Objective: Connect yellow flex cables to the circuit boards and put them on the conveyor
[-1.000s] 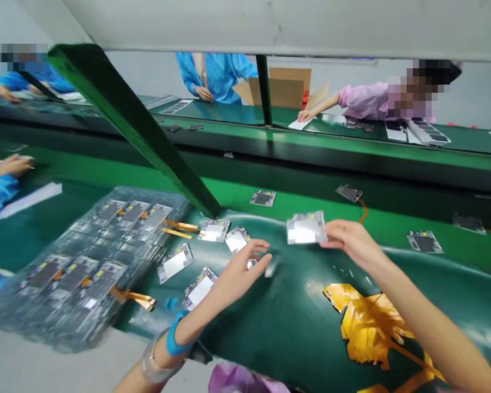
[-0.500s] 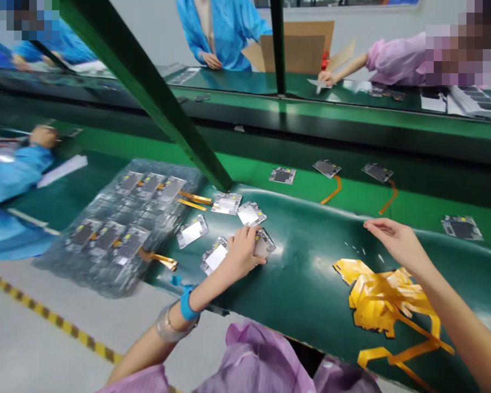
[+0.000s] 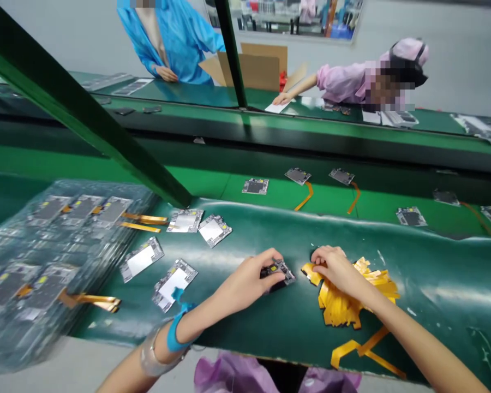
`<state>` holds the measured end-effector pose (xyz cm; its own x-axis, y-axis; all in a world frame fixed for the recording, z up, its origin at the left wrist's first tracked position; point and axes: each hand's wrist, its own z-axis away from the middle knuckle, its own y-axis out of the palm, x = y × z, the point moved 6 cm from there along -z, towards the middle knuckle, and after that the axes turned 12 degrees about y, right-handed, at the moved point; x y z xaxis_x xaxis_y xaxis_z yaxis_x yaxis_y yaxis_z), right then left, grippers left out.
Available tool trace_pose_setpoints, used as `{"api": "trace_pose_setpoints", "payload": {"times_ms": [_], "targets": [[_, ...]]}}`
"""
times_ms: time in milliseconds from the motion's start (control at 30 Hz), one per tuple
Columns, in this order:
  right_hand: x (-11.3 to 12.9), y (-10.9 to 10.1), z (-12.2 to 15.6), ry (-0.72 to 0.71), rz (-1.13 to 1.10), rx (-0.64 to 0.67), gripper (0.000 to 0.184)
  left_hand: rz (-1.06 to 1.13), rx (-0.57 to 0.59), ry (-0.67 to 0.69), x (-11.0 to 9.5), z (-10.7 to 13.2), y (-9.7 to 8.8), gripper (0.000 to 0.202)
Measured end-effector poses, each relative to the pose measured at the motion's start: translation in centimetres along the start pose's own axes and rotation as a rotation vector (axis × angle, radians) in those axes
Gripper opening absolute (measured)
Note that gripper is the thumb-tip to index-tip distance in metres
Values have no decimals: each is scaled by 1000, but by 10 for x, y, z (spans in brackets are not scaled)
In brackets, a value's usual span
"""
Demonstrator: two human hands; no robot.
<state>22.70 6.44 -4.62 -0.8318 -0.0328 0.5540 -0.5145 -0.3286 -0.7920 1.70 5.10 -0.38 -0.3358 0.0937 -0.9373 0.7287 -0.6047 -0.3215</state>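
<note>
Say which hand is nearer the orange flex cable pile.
Right: right hand is at the orange flex cable pile; left hand is apart, left of it, holding a circuit board.

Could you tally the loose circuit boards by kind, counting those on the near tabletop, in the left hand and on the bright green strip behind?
Flat grey circuit boards with white rectangular patches, on the dark green tabletop: 4
Dark circuit board with a yellow spot, in the left hand: 1
Flat dark-grey circuit boards on the bright green strip: 6
Total: 11
</note>
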Motion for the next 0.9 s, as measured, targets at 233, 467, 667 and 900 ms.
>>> {"api": "trace_pose_setpoints", "payload": {"times_ms": [233, 467, 667, 900], "targets": [[10, -21, -7, -47, -117, -4, 15, 58, -56, 54, -3, -17, 1, 16], [12, -44, 4, 48, -365, -122, 16, 319, -51, -3, -11, -28, 9, 33], [13, -63, 16, 79, -477, -299, 20, 332, -70, 9, -16, -31, 12, 35], [17, -82, 32, 34, -701, -523, 18, 306, -76, 1, -15, -26, 11, 34]]}}
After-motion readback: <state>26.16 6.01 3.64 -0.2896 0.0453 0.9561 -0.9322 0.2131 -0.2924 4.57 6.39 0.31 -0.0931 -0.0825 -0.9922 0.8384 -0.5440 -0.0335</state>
